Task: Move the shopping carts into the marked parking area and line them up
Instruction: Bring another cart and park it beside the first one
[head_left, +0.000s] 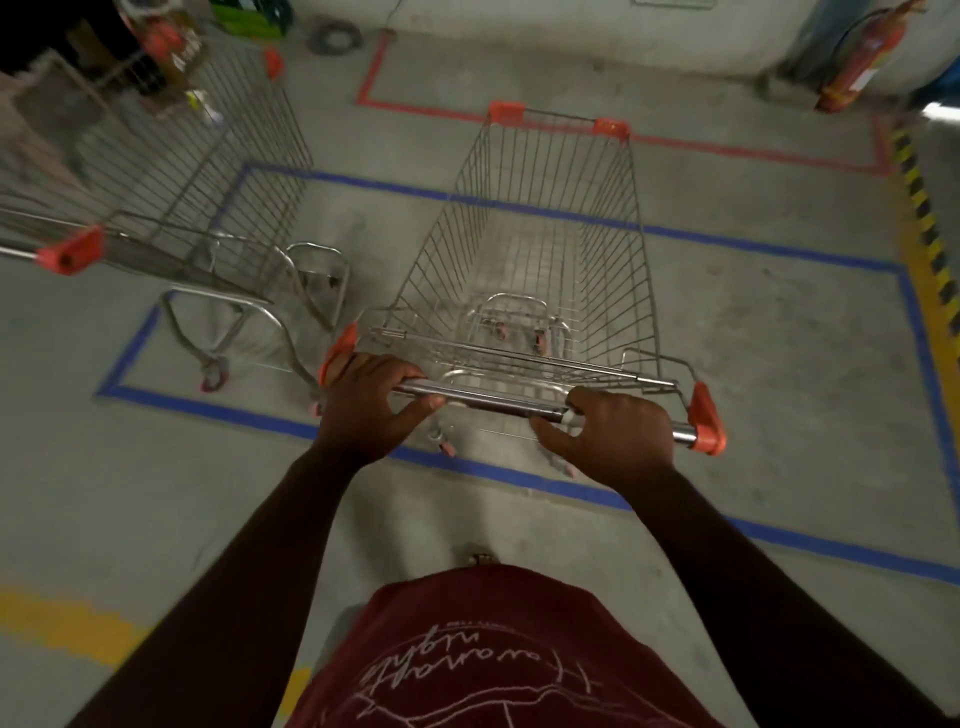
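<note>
An empty wire shopping cart (545, 223) with orange corner caps stands in front of me, its basket inside the blue-taped rectangle (675, 234) on the concrete floor. My left hand (369, 405) grips the left end of its chrome handle bar (493, 402), and my right hand (613, 436) grips the right part of the same bar. A second wire cart (171, 171) stands to the left, angled, with its front across the blue outline's left corner; nobody holds it.
A red-taped outline (374, 78) lies beyond the blue one. A red fire extinguisher (862, 57) leans at the far right wall, beside a yellow-black striped strip (924, 218). Boxes and clutter (171, 36) sit at the back left. Yellow floor paint (67, 623) marks the near left.
</note>
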